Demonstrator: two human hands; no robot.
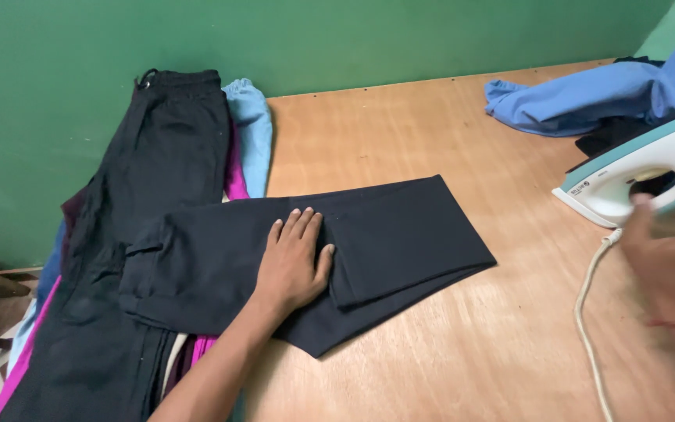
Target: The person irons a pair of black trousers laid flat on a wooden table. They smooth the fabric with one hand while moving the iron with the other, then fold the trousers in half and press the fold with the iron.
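Observation:
My left hand (294, 262) lies flat, fingers apart, on a pair of folded black trousers (400, 234) spread across the wooden table (462, 344). The trouser legs are folded over each other and point to the right. My right hand (669, 262), blurred at the right edge, is just below the handle of a white and teal clothes iron (626, 176); whether it touches the handle cannot be told. The iron's pale cord (587, 312) runs down toward the table's front edge.
A stack of clothes sits at the table's left end: black trousers (158, 156) on top, with magenta (234, 176) and light blue (253, 133) garments under them. A blue garment (587, 98) over something dark lies at the back right. A green wall (337, 39) stands behind.

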